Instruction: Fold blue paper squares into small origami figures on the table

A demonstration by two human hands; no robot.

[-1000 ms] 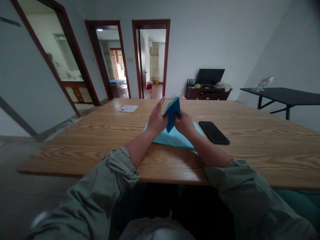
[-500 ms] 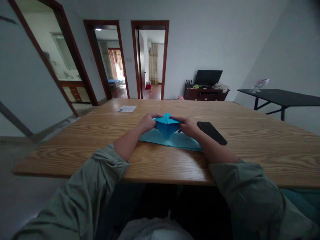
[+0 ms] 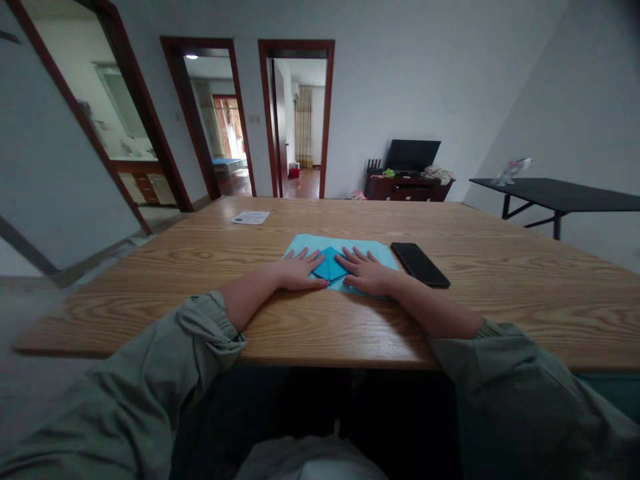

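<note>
A sheet of light blue paper [image 3: 345, 247] lies flat on the wooden table [image 3: 150, 313], with a darker blue folded diamond shape [image 3: 329, 265] at its near middle. My left hand [image 3: 300, 272] rests palm down on the paper, fingertips against the left side of the dark fold. My right hand [image 3: 365, 273] lies flat the same way on the right side, fingers spread. The hands hide the paper's near part. Neither hand grips anything.
A black smartphone [image 3: 420, 264] lies just right of the paper, and a small printed slip [image 3: 251, 217] sits near the table's far edge. A black table [image 3: 560, 190] stands at right, and a dark cabinet [image 3: 405, 188] with a monitor stands against the far wall.
The paper has gone from held up between my hands to lying flat on the table. Both hands have lowered and opened flat on it, and the dark fold now lies pressed down.
</note>
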